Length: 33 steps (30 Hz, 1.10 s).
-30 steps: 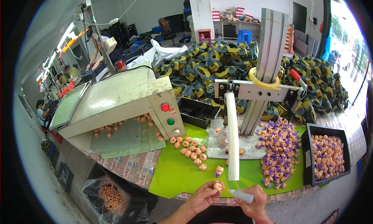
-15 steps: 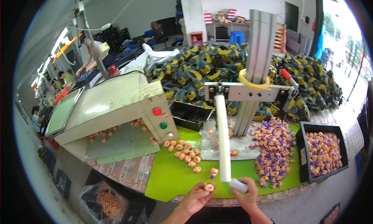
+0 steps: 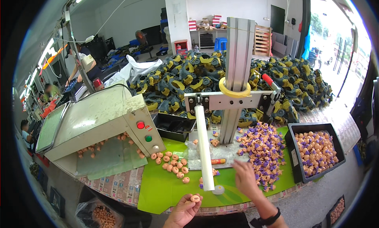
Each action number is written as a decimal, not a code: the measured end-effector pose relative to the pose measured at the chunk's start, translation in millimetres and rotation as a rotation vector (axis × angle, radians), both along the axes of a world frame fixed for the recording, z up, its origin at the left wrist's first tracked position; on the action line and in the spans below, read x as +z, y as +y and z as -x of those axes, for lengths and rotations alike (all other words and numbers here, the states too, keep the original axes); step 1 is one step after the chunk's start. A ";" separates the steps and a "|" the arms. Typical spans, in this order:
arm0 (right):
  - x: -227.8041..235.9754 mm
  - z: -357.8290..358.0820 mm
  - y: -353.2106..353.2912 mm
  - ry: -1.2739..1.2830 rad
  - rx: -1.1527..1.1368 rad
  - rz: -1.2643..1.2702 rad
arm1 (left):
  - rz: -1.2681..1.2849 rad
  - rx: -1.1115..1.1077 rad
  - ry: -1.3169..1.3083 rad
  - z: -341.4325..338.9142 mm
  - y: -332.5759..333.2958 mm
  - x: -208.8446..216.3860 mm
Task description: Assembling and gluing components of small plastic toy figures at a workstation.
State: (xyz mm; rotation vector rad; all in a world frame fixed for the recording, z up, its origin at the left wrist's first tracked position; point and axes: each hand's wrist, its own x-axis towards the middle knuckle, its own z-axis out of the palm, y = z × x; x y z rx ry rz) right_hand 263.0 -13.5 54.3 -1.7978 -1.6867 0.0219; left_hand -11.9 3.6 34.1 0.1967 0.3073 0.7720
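Note:
Between the fingers of my left hand (image 3: 184, 211) is a small peach-coloured doll head (image 3: 195, 198) with a round opening turned up. My right hand (image 3: 246, 181) is stretched forward over the green mat, just left of the pile of peach and purple doll bodies (image 3: 263, 153). Its fingers are a little smeared but look apart, with nothing seen in them. A translucent white round container (image 3: 218, 189) stands on the mat between my hands, beside the lower end of the press's long white lever (image 3: 204, 149). Loose doll heads (image 3: 173, 163) lie to the left.
A metal press column (image 3: 236, 62) rises from a plate holding an orange tube (image 3: 218, 161). At the left stands a beige machine (image 3: 94, 121) with heads inside. A black bin (image 3: 292, 149) of assembled pieces is at the right. Grey-yellow toy parts (image 3: 189, 76) heap behind.
My right hand has let go of the white container, which now rests on the mat, and has moved forward toward the doll bodies. My left hand still holds the head. The view has shifted right.

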 end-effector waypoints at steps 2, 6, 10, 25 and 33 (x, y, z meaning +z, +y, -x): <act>-2.7 -20.3 22.8 -0.108 -0.085 0.007 | -0.001 -0.009 -0.004 -2.0 -1.9 0.2; -13.3 -42.5 58.8 -0.322 -0.155 0.141 | -0.021 -0.012 -0.034 -5.0 -3.9 5.6; -13.9 -42.2 58.5 -0.356 -0.140 -0.022 | -0.005 0.004 -0.015 -1.7 -4.6 13.6; 62.7 71.8 -65.8 0.872 0.242 0.299 | -0.064 -0.259 0.106 -16.5 -10.6 7.8; 62.5 77.2 -62.9 0.670 0.189 0.226 | -0.115 -0.255 0.179 -14.5 -15.8 9.1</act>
